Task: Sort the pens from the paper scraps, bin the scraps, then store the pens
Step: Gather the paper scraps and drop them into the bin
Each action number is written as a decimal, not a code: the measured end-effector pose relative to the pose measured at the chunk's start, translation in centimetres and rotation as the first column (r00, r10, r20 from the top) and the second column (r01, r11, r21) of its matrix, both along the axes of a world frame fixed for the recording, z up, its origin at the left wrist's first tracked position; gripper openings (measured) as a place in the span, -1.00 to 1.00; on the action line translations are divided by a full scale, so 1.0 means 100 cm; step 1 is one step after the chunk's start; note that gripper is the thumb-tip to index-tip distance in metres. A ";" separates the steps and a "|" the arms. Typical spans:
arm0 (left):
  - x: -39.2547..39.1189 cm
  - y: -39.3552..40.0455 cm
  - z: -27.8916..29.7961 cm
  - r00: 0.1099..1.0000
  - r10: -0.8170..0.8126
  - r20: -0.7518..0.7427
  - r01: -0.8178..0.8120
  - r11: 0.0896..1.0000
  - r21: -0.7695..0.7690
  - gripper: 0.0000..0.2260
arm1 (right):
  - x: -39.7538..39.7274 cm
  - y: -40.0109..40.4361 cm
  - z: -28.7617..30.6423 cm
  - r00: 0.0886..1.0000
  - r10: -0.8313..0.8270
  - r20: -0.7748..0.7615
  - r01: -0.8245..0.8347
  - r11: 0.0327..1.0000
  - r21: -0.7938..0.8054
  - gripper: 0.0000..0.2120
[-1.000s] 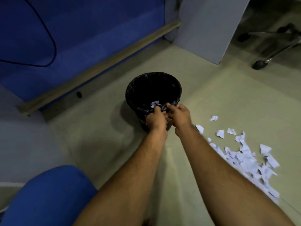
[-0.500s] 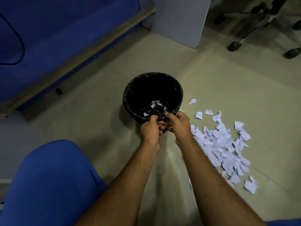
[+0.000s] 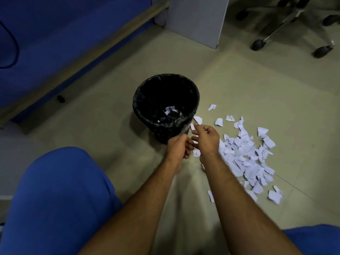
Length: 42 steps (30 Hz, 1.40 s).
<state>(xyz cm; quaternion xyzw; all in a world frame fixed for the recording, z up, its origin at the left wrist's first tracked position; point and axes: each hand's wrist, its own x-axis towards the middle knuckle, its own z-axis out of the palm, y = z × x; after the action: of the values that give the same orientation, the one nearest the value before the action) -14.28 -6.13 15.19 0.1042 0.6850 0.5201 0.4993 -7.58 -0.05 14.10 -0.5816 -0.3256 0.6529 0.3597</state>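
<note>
While both forearms reach forward and down over the floor [image 3: 114,115], the left hand [image 3: 179,147] hangs just in front of the bin [image 3: 195,100] with its fingers curled loosely inward; whether they hold anything cannot be told. Just beside it, the right hand [image 3: 207,138] has its fingers bent and slightly apart, and a small white scrap [image 3: 192,127] sits at its fingertips — pinched or only behind them, the blur does not say.

Black and lined with a dark bag, the bin stands upright near the floor's middle, bare floor on its left and far sides. A few scraps lie inside it [image 3: 170,110].

To the right of the bin, a loose heap of torn white paper scraps [image 3: 246,155] spreads over the floor — some lined, with strays at its edges.
</note>
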 end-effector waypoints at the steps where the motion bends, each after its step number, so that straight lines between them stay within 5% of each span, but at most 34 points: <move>1: 0.006 0.003 -0.006 0.998 -0.060 -0.018 0.060 0.998 -0.016 -0.82 | 0.012 -0.001 -0.009 0.998 -0.034 0.049 0.034 0.999 0.001 -0.85; 4: 0.021 0.016 -0.027 0.980 -0.184 -0.078 0.177 0.981 -0.082 -0.89 | 0.048 -0.002 -0.035 0.957 -0.044 0.288 0.028 0.998 0.060 -0.88; 6: 0.039 0.026 -0.059 0.929 -0.315 -0.195 0.286 0.944 -0.164 -0.92 | 0.078 -0.005 -0.058 0.858 0.057 0.510 -0.120 0.989 0.090 -0.84; 8: 0.050 0.032 -0.088 0.745 -0.541 -0.389 0.447 0.839 -0.311 -0.97 | 0.105 -0.010 -0.081 0.700 0.150 0.698 -0.278 0.958 0.073 -0.76; 10: 0.063 0.039 -0.105 0.459 -0.723 -0.516 0.568 0.685 -0.456 -0.76 | 0.132 -0.013 -0.100 0.544 0.190 0.817 -0.370 0.928 0.031 -0.70; 12: 0.074 0.046 -0.112 0.137 -0.784 -0.605 0.597 0.553 -0.581 -0.57 | 0.150 -0.015 -0.118 0.368 0.185 0.911 -0.438 0.899 -0.005 -0.66; 14: 0.085 0.054 -0.120 -0.079 -0.776 -0.625 0.580 0.474 -0.662 -0.37 | 0.160 -0.015 -0.130 0.222 0.157 0.962 -0.483 0.875 -0.031 -0.49; 17: 0.095 0.072 -0.137 -0.259 -0.797 -0.546 0.567 0.333 -0.754 -0.05 | 0.168 -0.006 -0.140 0.196 0.295 0.935 -0.467 0.866 -0.175 -0.12; 21: 0.102 0.084 -0.158 -0.432 -0.822 -0.370 0.478 0.139 -0.867 0.08 | 0.182 -0.002 -0.163 0.138 0.436 0.889 -0.527 0.793 -0.306 -0.10; 25: 0.103 0.084 -0.166 -0.430 -0.819 -0.380 0.451 0.170 -0.876 -0.13 | 0.169 -0.003 -0.168 0.123 0.385 0.915 -0.521 0.809 -0.271 -0.33; 29: 0.096 0.076 -0.166 -0.373 -0.729 -0.573 0.521 0.346 -0.780 -0.52 | 0.157 -0.013 -0.169 0.132 0.219 0.967 -0.506 0.853 -0.125 -0.61; 32: 0.092 0.068 -0.166 -0.315 -0.739 -0.595 0.568 0.356 -0.742 -0.65 | 0.155 -0.013 -0.166 0.162 0.163 0.973 -0.491 0.869 -0.064 -0.72; 38: 0.090 0.059 -0.164 0.039 -0.717 -0.696 0.604 0.572 -0.555 -0.77 | 0.160 -0.005 -0.155 0.250 0.119 0.961 -0.458 0.889 0.009 -0.74; 42: 0.095 0.057 -0.148 0.160 -0.648 -0.745 0.525 0.695 -0.492 -0.80 | 0.162 -0.005 -0.141 0.215 0.118 0.969 -0.421 0.907 -0.017 -0.75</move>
<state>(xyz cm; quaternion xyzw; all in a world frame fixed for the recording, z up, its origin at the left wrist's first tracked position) -4.82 -0.46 0.40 0.5850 0.7704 0.1074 0.2297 8.60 -0.57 0.03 -0.7376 -0.6511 0.1745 0.0397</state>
